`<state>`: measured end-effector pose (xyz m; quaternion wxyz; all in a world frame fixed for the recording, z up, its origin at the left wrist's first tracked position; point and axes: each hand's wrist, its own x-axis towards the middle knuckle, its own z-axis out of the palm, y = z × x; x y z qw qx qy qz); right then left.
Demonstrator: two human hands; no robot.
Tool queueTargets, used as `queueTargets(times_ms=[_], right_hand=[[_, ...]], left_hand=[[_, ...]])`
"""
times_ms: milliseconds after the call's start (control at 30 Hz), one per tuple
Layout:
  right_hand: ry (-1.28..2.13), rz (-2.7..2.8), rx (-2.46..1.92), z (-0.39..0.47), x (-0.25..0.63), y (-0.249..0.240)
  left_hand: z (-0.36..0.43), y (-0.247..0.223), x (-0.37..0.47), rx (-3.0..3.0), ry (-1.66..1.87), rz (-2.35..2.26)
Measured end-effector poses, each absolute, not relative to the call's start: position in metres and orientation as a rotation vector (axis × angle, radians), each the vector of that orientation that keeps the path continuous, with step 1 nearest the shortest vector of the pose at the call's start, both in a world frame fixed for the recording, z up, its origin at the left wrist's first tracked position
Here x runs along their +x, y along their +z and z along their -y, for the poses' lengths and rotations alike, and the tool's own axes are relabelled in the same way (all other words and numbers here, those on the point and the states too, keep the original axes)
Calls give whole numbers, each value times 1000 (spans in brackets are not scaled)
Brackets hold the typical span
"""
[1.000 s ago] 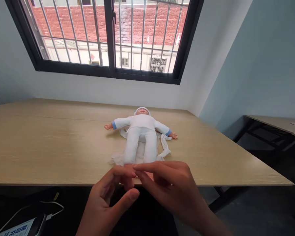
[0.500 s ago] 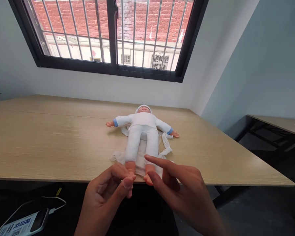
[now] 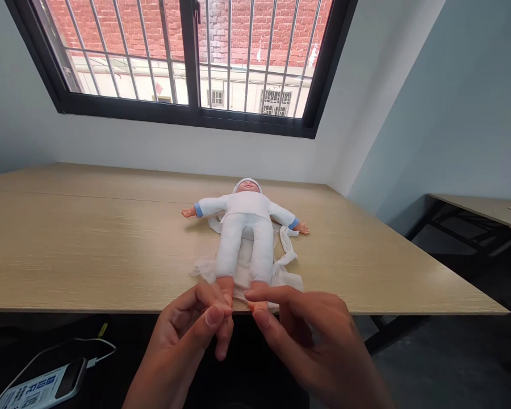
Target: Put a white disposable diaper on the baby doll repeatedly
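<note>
A baby doll (image 3: 249,218) in a white suit with blue cuffs lies on its back on the wooden table (image 3: 111,244), feet toward me at the front edge. White cloth (image 3: 287,278) is spread beneath and beside its legs. My left hand (image 3: 187,335) is in front of the doll's foot on the left, thumb and index fingertips pressed together; whether something tiny is between them cannot be made out. My right hand (image 3: 310,329) is by the other foot, index finger and thumb apart with nothing between them.
A phone or power bank (image 3: 46,386) with a white cable lies below the table at the lower left. Behind the table are a wall and a barred window (image 3: 191,113) with a dark frame. Another table (image 3: 477,211) stands at the right.
My right index finger has come down toward the thumb, narrowing the gap. One lower finger of my left hand has extended downward. The view has shifted slightly.
</note>
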<state>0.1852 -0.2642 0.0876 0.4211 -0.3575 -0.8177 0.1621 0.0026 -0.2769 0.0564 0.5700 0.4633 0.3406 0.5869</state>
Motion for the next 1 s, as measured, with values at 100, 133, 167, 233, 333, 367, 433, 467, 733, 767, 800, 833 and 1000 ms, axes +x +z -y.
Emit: queueTargets(times_ms=[100, 133, 167, 233, 333, 367, 433, 467, 733, 767, 800, 833, 1000], right_hand=[[422, 2055, -900, 263, 185, 87], [433, 2057, -902, 263, 185, 87], [445, 2057, -906, 262, 185, 86], [470, 2051, -916, 261, 187, 84], [498, 2046, -960, 259, 191, 79], [504, 2042, -986, 258, 193, 78], [510, 2027, -1053, 256, 199, 74], [510, 2014, -1090, 255, 202, 72], [419, 1899, -1250, 246, 224, 61], [413, 1892, -1251, 246, 225, 60], [409, 1888, -1252, 246, 225, 60], [408, 1888, -1255, 245, 226, 60], [435, 1890, -1303, 247, 226, 59]], left_hand=[[276, 57, 4, 1086, 1372, -791], [276, 58, 4, 1094, 1375, -797], [275, 58, 2, 1112, 1383, -805], [271, 58, -6, 1201, 1384, -847], [264, 54, -33, 1464, 1232, -1022], [261, 51, -45, 1552, 1126, -1105], [256, 42, -69, 1667, 956, -1270], [254, 37, -81, 1708, 897, -1311], [249, 9, -133, 1647, 958, -1492], [248, 8, -136, 1665, 984, -1508], [247, 7, -139, 1697, 991, -1536], [246, 7, -141, 1740, 974, -1577], [243, 12, -144, 1933, 647, -1687]])
